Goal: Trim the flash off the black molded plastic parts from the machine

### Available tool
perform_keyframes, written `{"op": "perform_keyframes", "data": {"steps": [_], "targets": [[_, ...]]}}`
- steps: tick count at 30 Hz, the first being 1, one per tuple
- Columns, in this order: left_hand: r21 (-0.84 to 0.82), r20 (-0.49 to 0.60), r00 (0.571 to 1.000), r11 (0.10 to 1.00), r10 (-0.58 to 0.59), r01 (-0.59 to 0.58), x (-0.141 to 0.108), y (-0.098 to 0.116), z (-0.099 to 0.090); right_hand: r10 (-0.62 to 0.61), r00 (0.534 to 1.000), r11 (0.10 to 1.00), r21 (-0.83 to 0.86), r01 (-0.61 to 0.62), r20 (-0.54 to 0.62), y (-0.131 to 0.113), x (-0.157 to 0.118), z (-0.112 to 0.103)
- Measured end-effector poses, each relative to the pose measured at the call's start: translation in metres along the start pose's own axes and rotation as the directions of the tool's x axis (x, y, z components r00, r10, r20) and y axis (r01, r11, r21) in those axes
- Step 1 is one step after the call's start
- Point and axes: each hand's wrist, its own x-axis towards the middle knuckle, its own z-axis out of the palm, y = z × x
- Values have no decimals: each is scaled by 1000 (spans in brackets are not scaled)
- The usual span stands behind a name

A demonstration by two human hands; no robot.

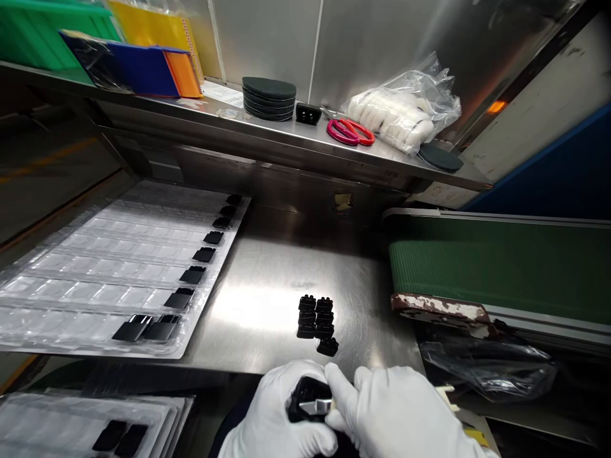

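My left hand [267, 416], in a white glove, is closed around a small black plastic part [300, 399] at the bottom centre of the head view. My right hand [401, 410], also gloved, pinches a small tool with a flat silvery metal blade [316, 407], which lies against the part. The tool's handle is mostly hidden by my fingers, so its exact kind is unclear. Just beyond my hands, several small black plastic pieces [316, 317] stand in two short rows on the steel table [267, 305], with one black piece [327, 346] nearer me.
A clear blister tray [105, 254] on the left holds several black parts along its right side; more trays [157, 423] are stacked below. A green conveyor belt [501, 267] is at right. The shelf [214, 127] carries scissors [351, 131], dark discs [269, 98], bagged white items [396, 111] and bins.
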Motion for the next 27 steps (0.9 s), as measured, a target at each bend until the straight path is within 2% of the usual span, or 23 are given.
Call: {"op": "perform_keyframes", "data": {"steps": [3, 5, 6, 8, 9, 10, 11, 12, 13, 14, 15, 16, 17, 19, 21, 23, 25, 27], "targets": [[-22, -54, 996, 998, 66, -67, -1, -10, 3, -7, 1000, 999, -34, 8, 10, -4, 5, 21], [-15, -83, 991, 994, 106, -107, -3, -14, 4, -25, 1000, 1000, -18, 25, 20, -4, 9, 24], [5, -83, 985, 988, 154, -154, -3, -15, 4, -29, 998, 999, 18, 27, 61, -1, 11, 21], [72, -19, 961, 959, 276, -274, 1, -19, 1, -13, 979, 982, 188, -26, 203, 11, 13, 12], [85, 13, 962, 958, 274, -274, 6, -23, -3, -32, 959, 932, 355, -74, 283, 19, 13, 9], [76, -5, 978, 975, 210, -209, 13, -29, -9, -81, 933, 820, 556, -137, 349, 28, 12, 10], [43, -68, 994, 995, 89, -86, 23, -37, -16, -105, 920, 658, 720, -220, 378, 37, 9, 17], [-37, -168, 981, 995, -97, 92, 34, -48, -25, -110, 916, 473, 831, -294, 387, 46, 6, 30], [-139, -312, 911, 961, -270, 238, 45, -61, -34, -76, 903, 320, 868, -379, 423, 54, 2, 50], [-206, -374, 852, 928, -367, 310, 54, -75, -45, 203, 873, 329, 809, -487, 444, 60, -2, 75], [-283, -391, 798, 885, -459, 371, 62, -89, -54, 390, 809, 348, 743, -572, 440, 64, -7, 103], [-351, -373, 750, 831, -547, 432, 66, -102, -62, 469, 762, 351, 698, -625, 447, 67, -11, 133], [-403, -325, 726, 783, -606, 474, 66, -113, -67, 531, 719, 347, 658, -668, 449, 68, -15, 162], [-464, -167, 727, 704, -666, 538, 59, -129, -69, 599, 655, 335, 598, -728, 461, 66, -22, 212], [-472, -29, 749, 670, -661, 573, 47, -134, -61, 648, 623, 337, 568, -751, 439, 59, -24, 245], [-444, 33, 793, 702, -609, 557, 40, -132, -47, 706, 607, 343, 574, -744, 365, 50, -23, 261], [-402, 60, 851, 768, -521, 499, 40, -125, -34, 760, 585, 331, 607, -723, 282, 36, -22, 268], [-363, 76, 894, 823, -442, 437, 45, -117, -25, 770, 587, 312, 654, -689, 250, 20, -22, 272]]}}
